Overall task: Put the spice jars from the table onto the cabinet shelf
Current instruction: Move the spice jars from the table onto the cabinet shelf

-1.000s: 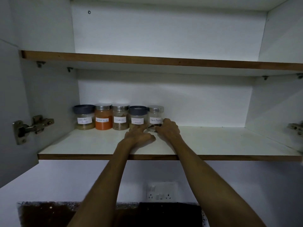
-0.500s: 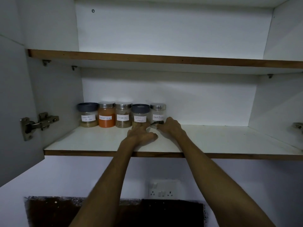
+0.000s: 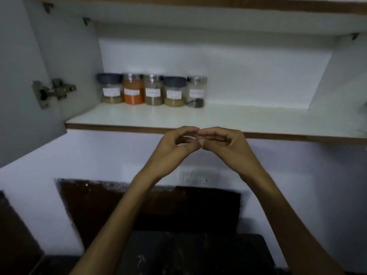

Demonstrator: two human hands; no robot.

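Several labelled spice jars stand in a row at the back left of the white cabinet shelf (image 3: pixel 228 118). From the left: a dark-lidded jar (image 3: pixel 111 89), an orange-filled jar (image 3: pixel 133 90), a steel-lidded jar (image 3: pixel 153 90), another dark-lidded jar (image 3: pixel 174 92) and a small steel-lidded jar (image 3: pixel 196 92) with dark contents. My left hand (image 3: pixel 174 147) and my right hand (image 3: pixel 224 144) hang in front of and just below the shelf's front edge. Their curled fingertips touch each other. Neither hand holds anything.
A metal hinge (image 3: pixel 51 92) sticks out from the cabinet's left wall. An upper shelf (image 3: pixel 218 2) runs overhead. Below are a wall socket (image 3: pixel 198 177) and a dark table surface (image 3: pixel 178 253).
Both hands have let go of the two rightmost jars and drawn back off the shelf to below its front edge. The view has tilted downward.
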